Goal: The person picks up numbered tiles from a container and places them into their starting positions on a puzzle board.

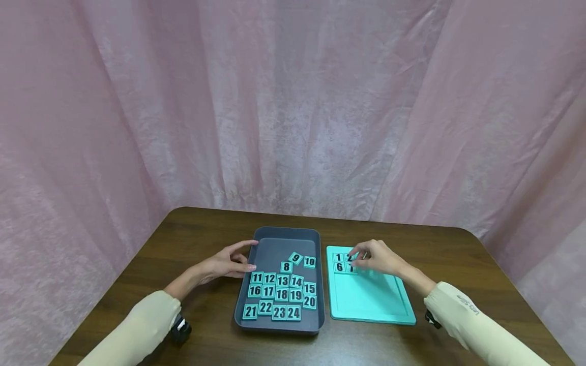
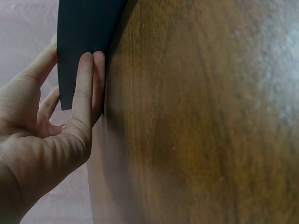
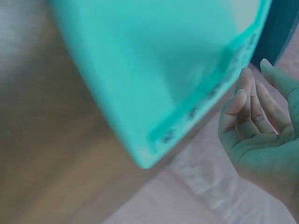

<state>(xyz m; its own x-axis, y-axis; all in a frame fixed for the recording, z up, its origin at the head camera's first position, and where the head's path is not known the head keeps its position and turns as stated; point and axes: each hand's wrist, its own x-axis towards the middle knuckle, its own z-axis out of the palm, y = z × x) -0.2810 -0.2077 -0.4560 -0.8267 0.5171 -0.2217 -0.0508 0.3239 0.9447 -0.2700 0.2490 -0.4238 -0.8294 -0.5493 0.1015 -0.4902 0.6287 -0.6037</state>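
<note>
My left hand (image 1: 227,261) is at the left side of a dark grey tray (image 1: 274,244), its thumb and index fingertip touching the rim. In the left wrist view, two straight fingers (image 2: 84,88) rest against the tray's outer wall. My right hand (image 1: 377,257) hovers over the upper part of a turquoise board (image 1: 366,300), fingers bent and thumb apart from them. No tile shows between those fingers in the right wrist view. Beside the fingertips, number tiles 1 (image 1: 338,257), 6 (image 1: 339,267) and 7 (image 1: 350,268) lie on the board; tile 2 is partly covered.
Several number tiles lie in the tray, tile 8 (image 1: 286,267) to tile 24 (image 1: 294,313) among them; tile 9 (image 1: 295,258) is tilted. Tray and board stand side by side on a brown wooden table (image 1: 210,320). Behind it hangs a pink curtain (image 1: 293,112).
</note>
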